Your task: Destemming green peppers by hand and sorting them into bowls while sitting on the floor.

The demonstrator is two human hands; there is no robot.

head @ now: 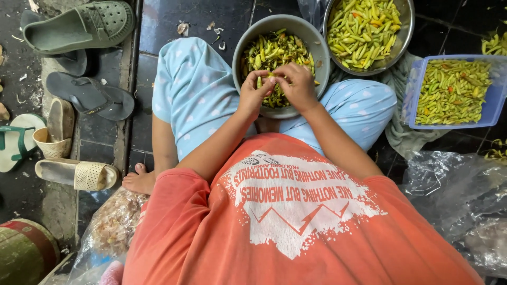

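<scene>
I sit cross-legged on a dark tiled floor with a grey metal bowl (312, 37) of green chili peppers between my knees. My left hand (253, 94) and my right hand (298, 84) meet over the bowl's near side. Together they pinch one green chili (260, 83), fingertips touching at its top end. The pile of chilies (274, 53) fills the bowl behind my hands.
A larger steel bowl (404, 34) of yellow-green chilies stands at the far right. A blue plastic tub (495, 100) holds more chilies. Clear plastic bags (454, 190) lie at right, a bag of peelings (113, 221) at left. Sandals (79, 26) line the left edge.
</scene>
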